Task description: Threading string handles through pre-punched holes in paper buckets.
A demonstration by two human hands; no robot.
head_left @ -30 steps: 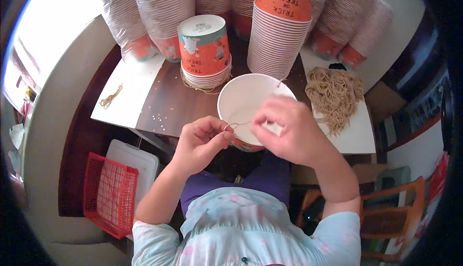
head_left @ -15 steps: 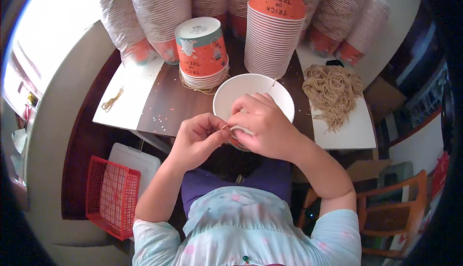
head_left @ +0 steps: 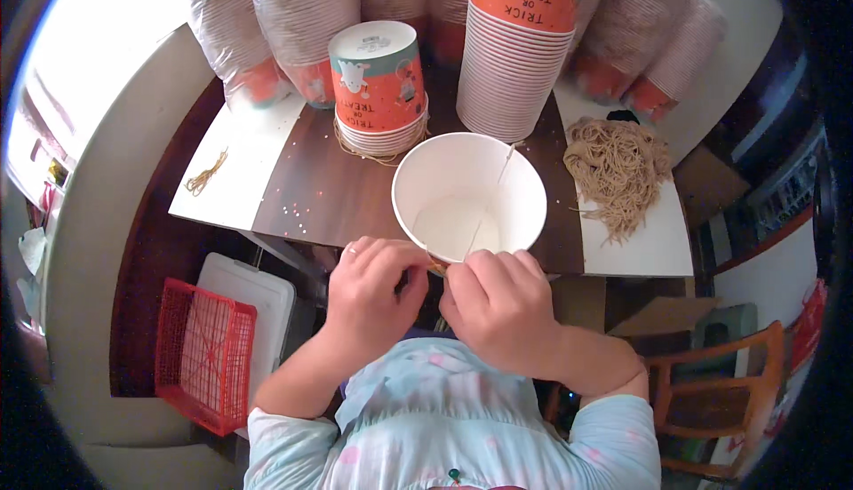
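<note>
An open white paper bucket [head_left: 426, 183] with an orange outside stands at the table's near edge, its mouth facing up. My left hand [head_left: 378, 290] is closed at its near rim, the thumb bent against the fingers; whatever they pinch is hidden. Close beside it, my right hand [head_left: 498, 299] is closed on a thin tan cord [head_left: 475, 237], which rises from the fingers inside the bucket. Another bit of cord [head_left: 508, 163] shows at the bucket's far right wall. Between my hands a strip of the orange outer wall is visible.
Upside-down orange buckets [head_left: 378, 90] stand behind on the left, cord around their base. A tall bucket stack [head_left: 515, 72] rises behind right. A tan cord heap [head_left: 617, 166] lies right, a small cord bundle [head_left: 206, 175] left. A red basket [head_left: 204, 357] and a wooden chair [head_left: 711, 392] flank me.
My hands have come down from over the bucket's near rim toward me and moved slightly apart. More of the bucket's inside and the cord in it now shows.
</note>
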